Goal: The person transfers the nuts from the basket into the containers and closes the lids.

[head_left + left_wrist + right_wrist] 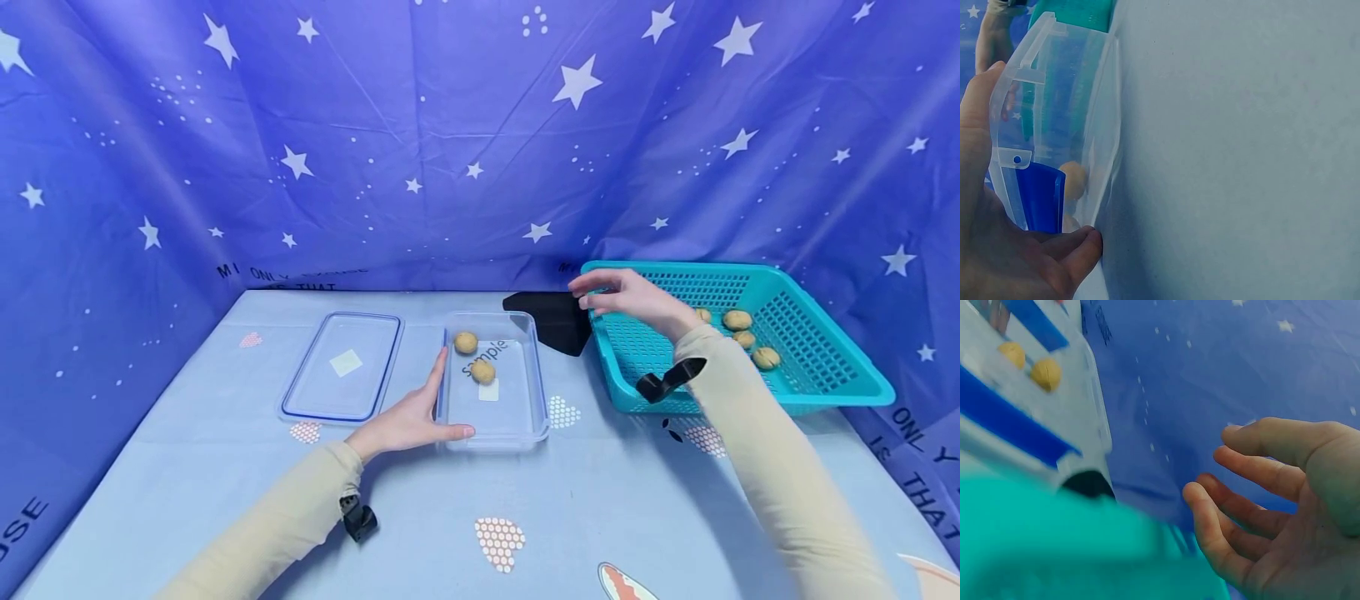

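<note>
My left hand [408, 421] grips the left side of a clear plastic food container [539, 387], its thumb at the front corner and its fingers along the side wall. In the left wrist view the thumb lies by the rim and the fingertips reach the lower edge. Two walnuts [483, 372] lie inside the container. Over the left rim of a teal plastic basket [832, 362] hovers my right hand [633, 300]. Its fingers are loosely bent and apart, with nothing between them in the right wrist view [1272, 500]. Several walnuts [737, 320] sit in the basket, partly behind the right forearm.
To the container's left, a clear lid [367, 367] with a blue seal lies flat on the pale blue tablecloth [420, 533]. A black flat piece [558, 321] is between container and basket. A blue star-patterned curtain [450, 225] borders the table's back and sides.
</note>
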A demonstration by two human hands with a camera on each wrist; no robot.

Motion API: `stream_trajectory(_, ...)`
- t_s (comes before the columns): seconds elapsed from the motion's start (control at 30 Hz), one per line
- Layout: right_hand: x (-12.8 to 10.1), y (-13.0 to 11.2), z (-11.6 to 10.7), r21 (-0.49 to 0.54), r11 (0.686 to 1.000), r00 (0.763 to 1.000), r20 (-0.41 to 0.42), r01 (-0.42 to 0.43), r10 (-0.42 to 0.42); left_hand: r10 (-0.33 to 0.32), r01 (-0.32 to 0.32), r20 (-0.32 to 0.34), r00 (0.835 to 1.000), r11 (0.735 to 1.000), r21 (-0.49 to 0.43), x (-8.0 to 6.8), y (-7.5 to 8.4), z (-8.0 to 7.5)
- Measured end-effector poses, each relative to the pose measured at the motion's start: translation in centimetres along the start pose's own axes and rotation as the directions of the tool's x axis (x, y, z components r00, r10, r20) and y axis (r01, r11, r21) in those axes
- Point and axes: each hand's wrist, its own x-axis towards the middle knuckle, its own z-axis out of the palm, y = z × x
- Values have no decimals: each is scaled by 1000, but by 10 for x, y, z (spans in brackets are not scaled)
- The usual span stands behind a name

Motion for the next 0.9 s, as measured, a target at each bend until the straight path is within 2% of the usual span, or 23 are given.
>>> stream_trajectory(0.23, -11, 13, -22, -26, 999, 999, -32, -39, 38, -9, 9, -4, 1000, 1000, 1, 0, 0, 1)
stream_trajectory(0.9, -30, 55, -62, -63, 987, 985, -99, -145, 138, -20, 20, -13, 1000, 1000, 1, 0, -1, 3)
